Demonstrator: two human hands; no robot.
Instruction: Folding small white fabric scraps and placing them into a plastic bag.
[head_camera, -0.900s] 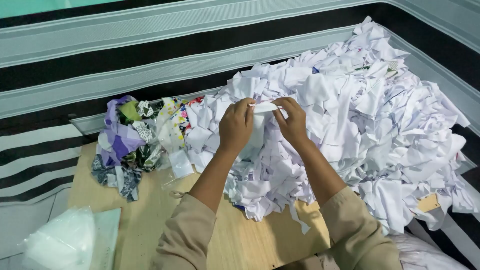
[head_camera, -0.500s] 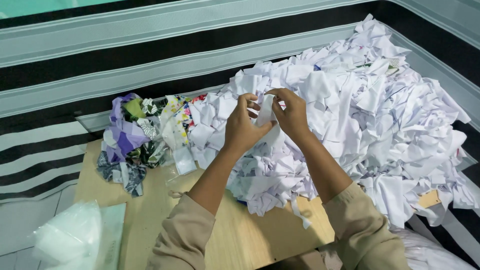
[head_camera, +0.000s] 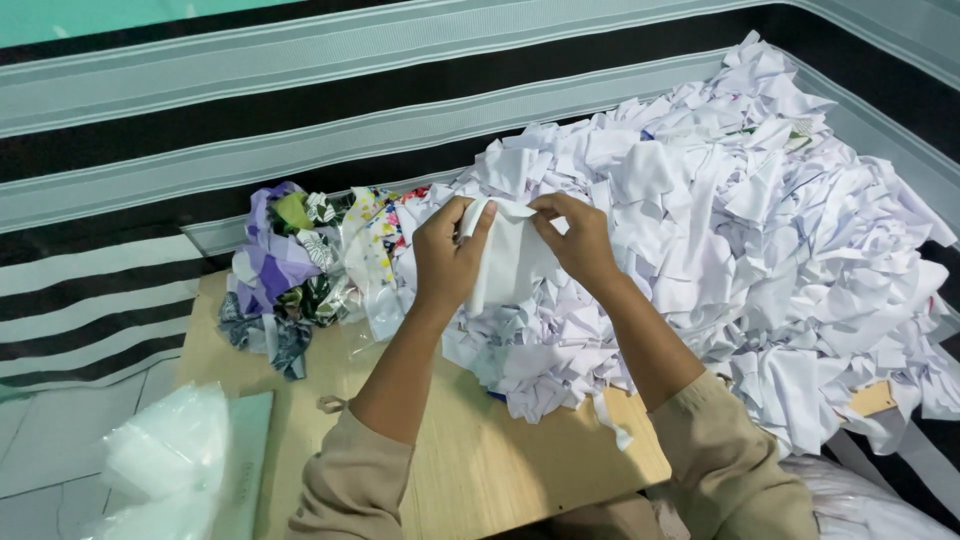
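Note:
My left hand and my right hand both pinch the top edge of a white cloth scrap, which hangs down between them. Behind and under it spreads a big heap of white fabric scraps, covering the right half of a wooden board. To the left of my hands lies a smaller pile of coloured scraps, purple, green and patterned. Beige sleeves cover both my forearms near the elbows.
A clear plastic bag lies on a pale green lid at the lower left. A striped black, white and grey mat runs behind the board. White scraps spill past the board's right edge.
The scrap has been pulled open between my hands and now hangs flat; before it was bunched small between my fingers. The view has shifted slightly.

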